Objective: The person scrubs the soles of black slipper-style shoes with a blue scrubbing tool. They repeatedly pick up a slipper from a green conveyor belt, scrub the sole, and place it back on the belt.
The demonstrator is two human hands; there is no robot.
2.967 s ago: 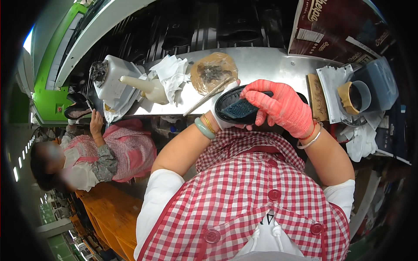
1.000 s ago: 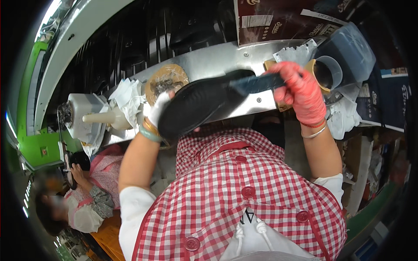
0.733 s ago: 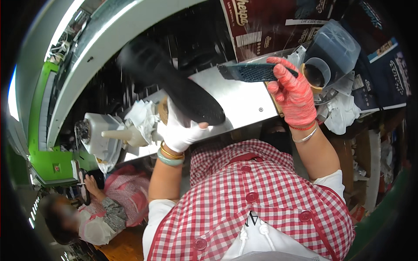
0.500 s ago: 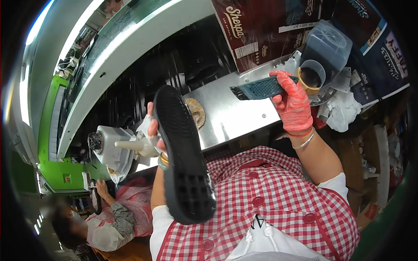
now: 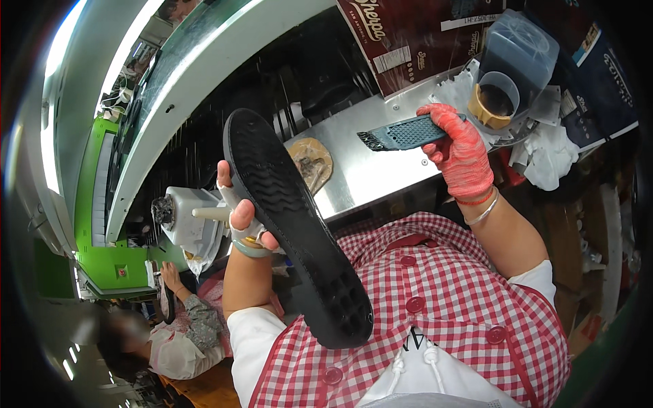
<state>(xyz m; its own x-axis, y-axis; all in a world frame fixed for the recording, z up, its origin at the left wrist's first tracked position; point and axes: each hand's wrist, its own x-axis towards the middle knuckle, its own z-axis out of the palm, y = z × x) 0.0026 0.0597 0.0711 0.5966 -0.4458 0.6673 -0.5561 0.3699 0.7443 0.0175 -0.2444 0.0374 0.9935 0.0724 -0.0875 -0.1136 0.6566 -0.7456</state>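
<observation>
left grip (image 5: pixel 242 215) holds black sole (image 5: pixel 289 217) at nine-o'clock edge; likely light, springy, best edge-held. right grip (image 5: pixel 462 153) holds teal brush (image 5: pixel 406 134).

Lettering (image 5: pixel 371 15) on maroon box (image 5: pixel 435 60) (white label (image 5: pixel 473 20) too), navy box (image 5: pixel 605 117), white top (image 5: pixel 413 374)

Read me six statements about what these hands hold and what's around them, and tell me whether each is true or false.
1. The left hand holds a black shoe sole. True.
2. Both hands hold the sole. False: the right hand holds a flat blue-green tool.
3. The sole's patterned underside faces the camera. True.
4. The tool touches the sole. False: the two are apart.
5. The wearer's apron is red-and-white checked. True.
6. The co-worker is on the picture's right side. False: the co-worker is on the left.
</observation>
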